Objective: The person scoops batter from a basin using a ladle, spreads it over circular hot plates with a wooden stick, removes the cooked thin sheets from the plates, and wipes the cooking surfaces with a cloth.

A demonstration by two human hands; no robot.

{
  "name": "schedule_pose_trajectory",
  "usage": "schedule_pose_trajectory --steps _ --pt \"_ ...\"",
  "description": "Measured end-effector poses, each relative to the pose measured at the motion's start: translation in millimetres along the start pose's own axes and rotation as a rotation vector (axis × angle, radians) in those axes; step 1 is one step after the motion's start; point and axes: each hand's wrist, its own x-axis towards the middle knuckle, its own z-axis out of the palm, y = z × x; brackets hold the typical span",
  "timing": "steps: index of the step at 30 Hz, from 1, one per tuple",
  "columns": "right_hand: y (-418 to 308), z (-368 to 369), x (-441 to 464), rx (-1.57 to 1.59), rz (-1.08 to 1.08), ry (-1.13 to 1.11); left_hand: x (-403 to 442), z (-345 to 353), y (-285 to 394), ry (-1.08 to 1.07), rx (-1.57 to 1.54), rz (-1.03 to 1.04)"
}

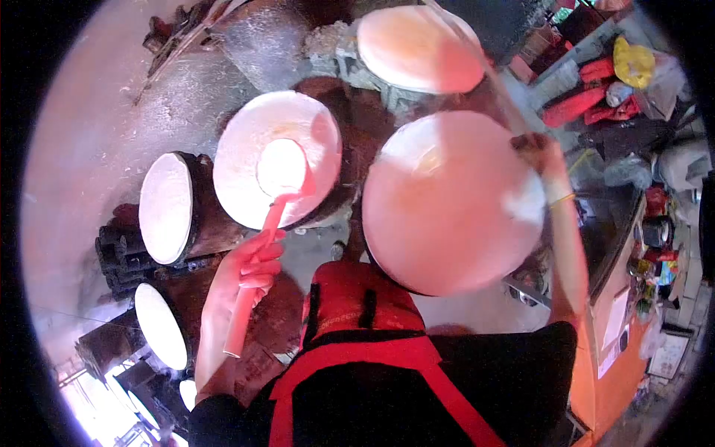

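Observation:
My left hand [255, 264] is closed around the reddish handle of a ladle [237, 328]. The ladle's round, bright white bowl is over a round griddle [237, 179] coated in a pale layer; I cannot tell whether it touches. On the right, my right hand [538, 153] is closed on a long thin stick [491, 74], blurred, which slants up and left across another pale round griddle [402, 45]. Beneath and left of that hand is a large round griddle [447, 223] with a pale surface and a whiter patch near its right edge.
More white-topped round griddles stand at left, one upper [165, 208] and one lower [160, 326]. Dry sticks [186, 45] lie at the top left. A yellow bag [633, 62] and red items [588, 104] are at upper right, above an orange-sided counter [622, 380].

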Motion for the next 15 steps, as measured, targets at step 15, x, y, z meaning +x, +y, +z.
schedule_pose_trajectory --steps 15 --pt "-96 141 200 -1.898 -0.877 0.39 20 30 157 0.013 0.381 -0.083"
